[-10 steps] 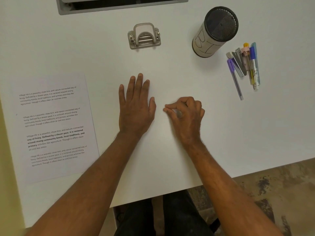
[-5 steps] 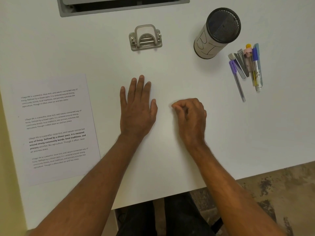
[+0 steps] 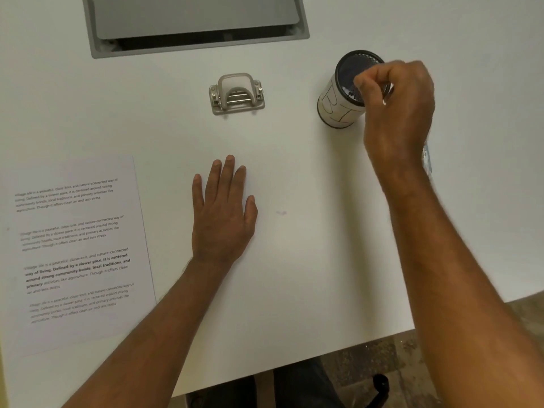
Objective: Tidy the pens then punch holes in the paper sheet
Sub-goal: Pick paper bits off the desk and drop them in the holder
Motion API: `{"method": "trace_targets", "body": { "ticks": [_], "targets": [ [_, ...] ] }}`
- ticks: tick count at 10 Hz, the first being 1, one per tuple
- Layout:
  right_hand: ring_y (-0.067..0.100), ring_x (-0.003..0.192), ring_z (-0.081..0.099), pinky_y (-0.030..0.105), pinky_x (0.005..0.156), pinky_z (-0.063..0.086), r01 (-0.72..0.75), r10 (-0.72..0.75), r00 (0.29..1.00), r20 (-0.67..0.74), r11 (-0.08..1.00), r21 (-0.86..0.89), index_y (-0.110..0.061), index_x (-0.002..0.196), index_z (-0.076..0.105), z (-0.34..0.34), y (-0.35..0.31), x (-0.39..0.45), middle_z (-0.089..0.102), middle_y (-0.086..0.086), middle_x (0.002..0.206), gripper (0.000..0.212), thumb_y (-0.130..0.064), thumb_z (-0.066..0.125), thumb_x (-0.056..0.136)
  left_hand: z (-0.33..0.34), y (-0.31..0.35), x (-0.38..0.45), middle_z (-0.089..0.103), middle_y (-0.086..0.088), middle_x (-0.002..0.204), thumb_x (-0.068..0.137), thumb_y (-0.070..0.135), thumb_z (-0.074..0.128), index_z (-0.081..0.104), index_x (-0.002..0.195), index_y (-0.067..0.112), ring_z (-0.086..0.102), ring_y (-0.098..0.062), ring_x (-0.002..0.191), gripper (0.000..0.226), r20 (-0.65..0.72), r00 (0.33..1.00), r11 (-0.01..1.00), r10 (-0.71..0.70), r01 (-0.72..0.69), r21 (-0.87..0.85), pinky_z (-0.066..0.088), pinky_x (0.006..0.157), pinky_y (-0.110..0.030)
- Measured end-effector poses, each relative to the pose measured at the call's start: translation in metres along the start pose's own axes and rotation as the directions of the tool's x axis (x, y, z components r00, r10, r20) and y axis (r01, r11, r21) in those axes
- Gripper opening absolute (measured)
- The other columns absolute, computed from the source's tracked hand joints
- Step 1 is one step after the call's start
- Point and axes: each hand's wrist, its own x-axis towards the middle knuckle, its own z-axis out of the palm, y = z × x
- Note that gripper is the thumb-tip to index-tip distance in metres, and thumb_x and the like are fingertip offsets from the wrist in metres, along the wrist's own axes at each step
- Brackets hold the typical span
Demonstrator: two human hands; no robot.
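Note:
My left hand lies flat on the white table, fingers apart, holding nothing. My right hand is curled beside and partly over the rim of the pen holder, a white cup with a black mesh top. It covers the spot where the pens lie. Only a bluish pen end shows by the wrist, and a small glint shows under the fingers. I cannot tell whether the fingers grip a pen. The printed paper sheet lies flat at the left. The metal hole punch stands at the back centre.
A grey recessed panel sits in the table at the back. The table's front edge runs diagonally at the lower right, with floor and my legs below it.
My right hand has travelled from the table's middle up and to the right, to the pen holder, and now hides the pens. The left hand has stayed flat in place.

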Motion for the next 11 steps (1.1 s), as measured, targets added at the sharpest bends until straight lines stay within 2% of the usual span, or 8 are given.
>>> {"method": "trace_targets", "body": {
  "ticks": [1, 3, 5, 6, 8, 9, 10, 11],
  "targets": [
    [0.017, 0.115, 0.06, 0.036, 0.104, 0.04, 0.073, -0.048, 0.993, 0.112, 0.97, -0.232, -0.028, 0.105, 0.073, 0.004, 0.007, 0.023, 0.07, -0.008, 0.115, 0.014, -0.036, 0.062, 0.101, -0.001, 0.001, 0.0, 0.024, -0.008, 0.173, 0.106, 0.035, 0.036, 0.035, 0.16, 0.014, 0.018, -0.027, 0.162, 0.058, 0.015, 1.0, 1.0, -0.006, 0.006, -0.003, 0.014, 0.13, -0.058],
    [0.021, 0.114, 0.062, 0.038, 0.102, 0.038, 0.162, -0.128, 0.984, 0.124, 0.93, -0.331, -0.03, 0.116, 0.074, 0.006, 0.007, 0.033, 0.074, -0.008, 0.119, 0.02, -0.032, 0.059, 0.103, -0.001, 0.001, 0.001, 0.023, -0.008, 0.174, 0.107, 0.036, 0.036, 0.035, 0.161, 0.014, 0.017, -0.026, 0.162, 0.058, 0.018, 1.0, 1.0, -0.008, 0.008, 0.002, 0.013, 0.13, -0.057],
    [0.022, 0.115, 0.061, 0.037, 0.102, 0.04, 0.159, -0.128, 0.985, 0.113, 0.926, -0.341, -0.03, 0.114, 0.075, 0.003, 0.004, 0.035, 0.07, -0.002, 0.118, 0.019, -0.031, 0.061, 0.101, -0.001, 0.001, 0.001, 0.023, -0.008, 0.174, 0.107, 0.036, 0.037, 0.035, 0.161, 0.014, 0.017, -0.026, 0.162, 0.058, 0.015, 1.0, 1.0, -0.009, 0.009, -0.005, 0.012, 0.131, -0.057],
    [0.021, 0.116, 0.06, 0.037, 0.103, 0.04, 0.159, -0.127, 0.985, 0.118, 0.933, -0.323, -0.03, 0.116, 0.073, 0.001, 0.003, 0.033, 0.071, -0.005, 0.119, 0.02, -0.032, 0.06, 0.102, -0.001, 0.001, 0.001, 0.024, -0.008, 0.173, 0.107, 0.036, 0.037, 0.035, 0.161, 0.014, 0.017, -0.026, 0.162, 0.058, 0.012, 1.0, 1.0, -0.008, 0.008, -0.011, 0.012, 0.131, -0.057],
    [0.019, 0.11, 0.061, 0.038, 0.098, 0.049, 0.156, -0.143, 0.987, 0.07, 0.958, -0.239, -0.017, 0.109, 0.065, -0.001, 0.001, 0.023, 0.067, -0.001, 0.114, 0.02, -0.035, 0.063, 0.099, 0.0, 0.001, 0.001, 0.024, -0.008, 0.173, 0.107, 0.035, 0.037, 0.035, 0.161, 0.014, 0.018, -0.026, 0.162, 0.058, 0.01, 1.0, 1.0, -0.005, 0.005, -0.01, 0.012, 0.131, -0.057],
    [0.016, 0.099, 0.062, 0.026, 0.084, 0.052, 0.186, -0.188, 0.982, -0.017, 0.981, -0.056, -0.012, 0.104, 0.065, -0.004, -0.004, 0.006, 0.061, 0.005, 0.113, 0.018, -0.029, 0.062, 0.098, 0.001, 0.001, 0.001, 0.024, -0.008, 0.173, 0.107, 0.036, 0.036, 0.035, 0.161, 0.014, 0.018, -0.027, 0.162, 0.058, 0.005, 1.0, 1.0, -0.004, 0.004, -0.007, 0.012, 0.131, -0.057],
    [0.014, 0.088, 0.061, 0.023, 0.079, 0.052, 0.225, -0.22, 0.973, -0.072, 0.972, 0.073, -0.011, 0.1, 0.068, -0.003, -0.005, -0.023, 0.061, 0.003, 0.104, 0.011, -0.019, 0.061, 0.098, 0.0, 0.001, 0.001, 0.024, -0.008, 0.173, 0.107, 0.036, 0.037, 0.035, 0.161, 0.014, 0.018, -0.026, 0.162, 0.058, 0.007, 1.0, 1.0, -0.006, 0.006, -0.009, 0.012, 0.131, -0.057],
    [0.014, 0.085, 0.062, 0.031, 0.081, 0.055, 0.159, -0.173, 0.982, 0.079, 0.974, 0.162, -0.012, 0.098, 0.073, 0.008, 0.007, -0.096, 0.064, -0.002, 0.097, 0.009, -0.009, 0.064, 0.097, 0.0, 0.002, 0.001, 0.023, -0.007, 0.174, 0.106, 0.036, 0.037, 0.035, 0.161, 0.015, 0.018, -0.025, 0.162, 0.059, 0.009, 1.0, 1.0, -0.013, 0.013, -0.011, 0.012, 0.131, -0.056]
  ]
}}
